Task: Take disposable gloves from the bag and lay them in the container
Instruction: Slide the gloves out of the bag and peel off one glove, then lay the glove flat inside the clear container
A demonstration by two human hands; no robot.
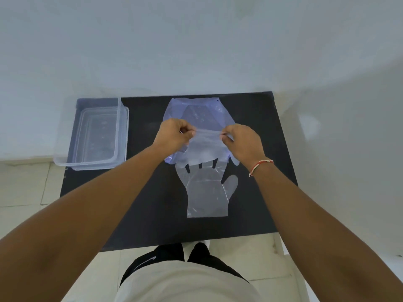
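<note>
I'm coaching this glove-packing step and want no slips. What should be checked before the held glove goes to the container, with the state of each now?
1. Left hand pinches the held glove at its cuff edge: ok.
2. Right hand pinches the same edge: ok.
3. Held glove fully out of the bag: cannot tell, the clear films overlap.
4. Container open, no lid on it: ok.
5. Container holds gloves already: cannot tell, the plastic is see-through.
6. Flat glove on the mat awaits its turn, outside the container: not ok.
</note>
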